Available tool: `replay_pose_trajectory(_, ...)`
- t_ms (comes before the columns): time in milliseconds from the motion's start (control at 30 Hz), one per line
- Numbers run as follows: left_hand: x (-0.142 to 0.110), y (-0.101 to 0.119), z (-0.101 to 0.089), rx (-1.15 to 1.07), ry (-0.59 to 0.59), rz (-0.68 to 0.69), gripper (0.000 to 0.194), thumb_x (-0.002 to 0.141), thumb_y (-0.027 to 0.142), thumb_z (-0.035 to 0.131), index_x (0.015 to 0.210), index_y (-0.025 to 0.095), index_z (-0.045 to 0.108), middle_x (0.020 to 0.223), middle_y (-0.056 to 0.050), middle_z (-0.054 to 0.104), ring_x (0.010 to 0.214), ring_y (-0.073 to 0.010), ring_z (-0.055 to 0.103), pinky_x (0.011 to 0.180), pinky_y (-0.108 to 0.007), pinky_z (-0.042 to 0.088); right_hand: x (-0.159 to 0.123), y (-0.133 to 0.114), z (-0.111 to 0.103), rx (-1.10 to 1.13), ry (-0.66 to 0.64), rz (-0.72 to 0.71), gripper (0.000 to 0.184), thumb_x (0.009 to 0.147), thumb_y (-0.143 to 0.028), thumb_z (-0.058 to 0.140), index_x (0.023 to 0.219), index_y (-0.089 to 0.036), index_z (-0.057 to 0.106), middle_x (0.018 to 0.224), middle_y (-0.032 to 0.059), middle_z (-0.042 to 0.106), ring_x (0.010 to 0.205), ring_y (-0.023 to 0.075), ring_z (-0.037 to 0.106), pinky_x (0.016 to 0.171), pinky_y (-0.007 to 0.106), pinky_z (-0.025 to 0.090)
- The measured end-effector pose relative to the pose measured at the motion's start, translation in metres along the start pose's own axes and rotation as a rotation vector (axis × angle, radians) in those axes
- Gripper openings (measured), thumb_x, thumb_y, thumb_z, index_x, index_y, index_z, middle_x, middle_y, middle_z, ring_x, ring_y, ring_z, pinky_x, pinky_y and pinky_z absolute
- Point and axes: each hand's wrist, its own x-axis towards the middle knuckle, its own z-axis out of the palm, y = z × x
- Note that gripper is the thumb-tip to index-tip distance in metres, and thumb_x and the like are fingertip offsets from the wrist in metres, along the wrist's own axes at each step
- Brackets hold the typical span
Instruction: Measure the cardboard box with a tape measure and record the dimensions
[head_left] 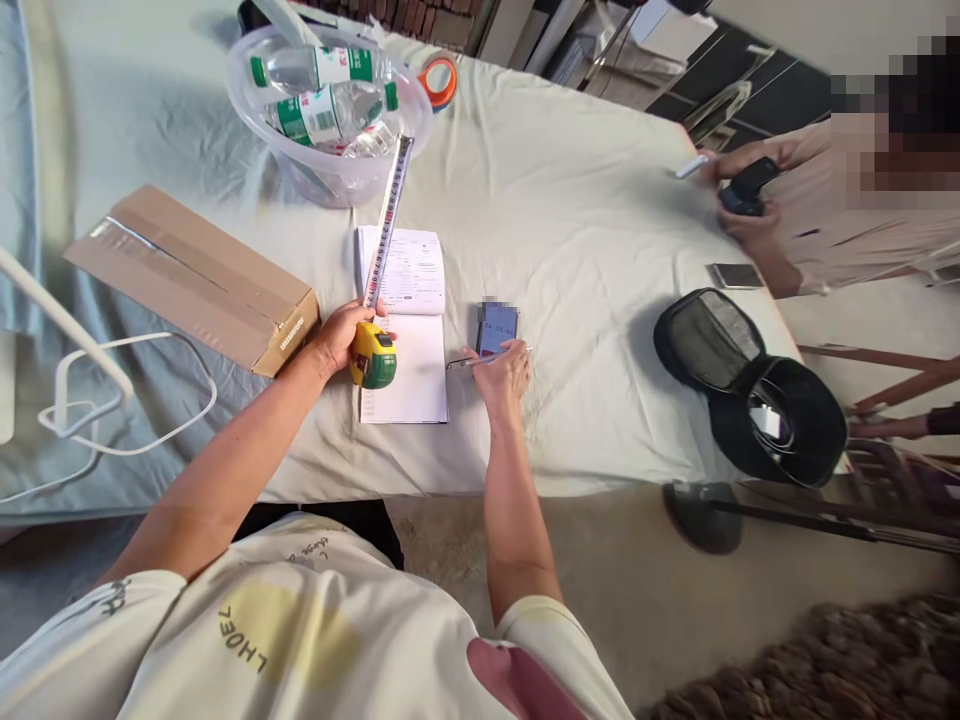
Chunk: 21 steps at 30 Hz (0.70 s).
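Note:
My left hand is closed on a yellow-and-green tape measure, beside the cardboard box. Its metal blade is drawn out and runs away from me over the open notebook, ending by the tub of bottles. The notebook has a printed upper page and a mostly blank lower page. My right hand holds a thin pen, its tip near the notebook's right edge. Just beyond that hand lies a phone with its screen lit, partly covered by the fingers.
A cardboard box lies at left near a white cable. The clear plastic tub holds several bottles; orange tape is beside it. An open black case sits at right. Another person's hands hold a dark device.

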Motion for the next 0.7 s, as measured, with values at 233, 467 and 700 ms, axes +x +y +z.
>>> replay_pose_trajectory(233,0.001,0.000,-0.003,-0.006,0.030,-0.047,0.022,0.063,0.019,0.064,0.084,0.017,0.059,0.105,-0.006,0.070,0.067,-0.0202,0.074,0.058,-0.030,0.055,0.004,-0.005,0.010,0.147,0.094,0.096,0.046,0.067,-0.032,0.075,0.094,-0.027,0.038,0.101,0.0062,0.062,0.113,0.0326,0.059,0.100,0.049,0.045)
replay_pose_trajectory(467,0.004,-0.004,-0.008,0.007,0.011,-0.051,0.018,0.064,0.022,0.066,0.080,0.017,0.059,0.120,-0.010,0.071,0.069,-0.0204,0.074,0.052,-0.028,0.055,0.024,-0.044,0.024,0.356,0.070,-0.163,0.042,0.071,-0.039,0.070,0.096,-0.028,0.038,0.117,0.0061,0.061,0.112,0.0259,0.059,0.096,0.044,0.048)
replay_pose_trajectory(700,0.002,-0.004,-0.009,0.021,-0.009,-0.041,0.015,0.067,0.022,0.065,0.079,0.016,0.058,0.113,-0.010,0.070,0.066,-0.0205,0.074,0.046,-0.028,0.053,0.050,-0.104,0.069,0.262,-0.140,-0.387,0.040,0.071,-0.035,0.073,0.093,-0.027,0.041,0.106,0.0054,0.066,0.109,0.0289,0.060,0.098,0.048,0.046)
